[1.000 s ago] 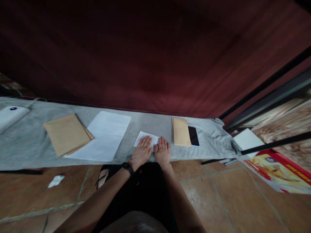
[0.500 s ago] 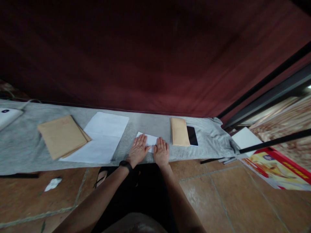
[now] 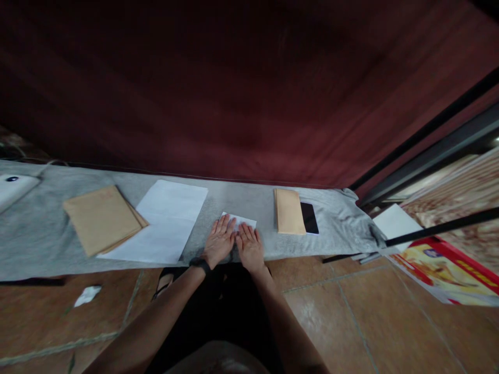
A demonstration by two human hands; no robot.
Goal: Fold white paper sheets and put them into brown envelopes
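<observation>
Both hands lie flat and side by side, palms down and fingers extended, gripping nothing. The left hand (image 3: pixel 219 244) and right hand (image 3: pixel 250 250) rest on a small white folded rectangle of paper (image 3: pixel 240 220), its far edge exposed, near the front edge of the grey cloth-covered surface (image 3: pixel 237 198). A large creased white paper sheet (image 3: pixel 173 223) lies left; a stack of tan paper envelopes (image 3: pixel 290 213) lies right.

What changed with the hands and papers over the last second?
The right hand has moved left across the folded paper, close beside the left hand, which shifted slightly left too. The large white sheet, brown envelopes and phone stayed put.
</observation>
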